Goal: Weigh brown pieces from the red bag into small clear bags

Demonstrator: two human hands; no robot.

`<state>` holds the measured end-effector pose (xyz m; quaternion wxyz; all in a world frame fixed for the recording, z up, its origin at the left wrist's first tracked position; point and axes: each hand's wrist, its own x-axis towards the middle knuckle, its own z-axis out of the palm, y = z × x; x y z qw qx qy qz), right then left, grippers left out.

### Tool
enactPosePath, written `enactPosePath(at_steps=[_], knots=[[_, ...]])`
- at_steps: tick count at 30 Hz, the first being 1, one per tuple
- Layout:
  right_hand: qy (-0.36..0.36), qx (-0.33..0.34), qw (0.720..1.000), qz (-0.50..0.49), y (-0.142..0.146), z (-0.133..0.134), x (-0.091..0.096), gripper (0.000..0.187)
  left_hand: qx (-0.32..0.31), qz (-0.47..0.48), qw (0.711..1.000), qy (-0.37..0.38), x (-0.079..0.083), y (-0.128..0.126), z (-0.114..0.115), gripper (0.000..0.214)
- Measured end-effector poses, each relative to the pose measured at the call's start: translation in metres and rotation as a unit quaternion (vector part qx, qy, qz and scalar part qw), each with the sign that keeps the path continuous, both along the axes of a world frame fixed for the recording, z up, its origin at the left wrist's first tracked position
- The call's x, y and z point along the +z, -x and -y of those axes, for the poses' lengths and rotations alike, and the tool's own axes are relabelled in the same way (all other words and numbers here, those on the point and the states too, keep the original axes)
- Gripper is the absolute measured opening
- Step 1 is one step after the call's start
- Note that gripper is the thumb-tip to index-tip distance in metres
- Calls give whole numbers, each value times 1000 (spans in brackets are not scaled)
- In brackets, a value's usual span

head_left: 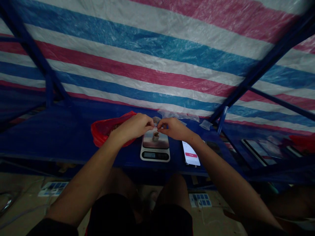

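My left hand (pixel 145 124) and my right hand (pixel 171 127) meet above the far part of a kitchen scale (pixel 155 156), their fingertips pinched. Between them shows what looks like a small clear plastic bag (pixel 156 120) with something brownish in it; its contents are too small to make out. On the scale's plate sits a small white cup (pixel 156 138) holding brown bits. The scale's display is lit, but its figures are unreadable. Beside my left forearm lies an opened red plastic bag (pixel 99 132) with brown material inside, partly hidden by the arm.
Clear plastic bags (pixel 178 114) lie along the back of the blue table (pixel 66 131). A lit phone (pixel 191 154) rests by my right forearm. Blue metal posts (pixel 222 119) and a striped tarp (pixel 137 72) bound the space. Power strips (pixel 200 200) sit on the floor.
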<state>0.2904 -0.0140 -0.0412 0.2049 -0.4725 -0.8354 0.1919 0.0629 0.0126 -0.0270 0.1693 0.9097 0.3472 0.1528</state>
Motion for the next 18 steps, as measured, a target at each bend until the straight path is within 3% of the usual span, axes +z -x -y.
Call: enactPosePath(at_steps=[3, 7, 10, 12, 18], knots=[[-2, -6, 1000, 2, 3, 1, 1, 14, 79, -77, 994, 3, 0, 36, -7, 21], [-9, -26, 999, -25, -1, -1, 3, 15, 197, -223, 951, 83, -28, 80, -29, 22], [-1, -26, 999, -29, -3, -1, 1, 15, 195, -230, 947, 110, -52, 94, -41, 52], [7, -19, 999, -27, -3, 0, -1, 15, 179, -198, 957, 117, -59, 95, -43, 60], [21, -39, 999, -19, -3, 3, -5, 16, 128, -169, 974, 75, -50, 94, -40, 22]])
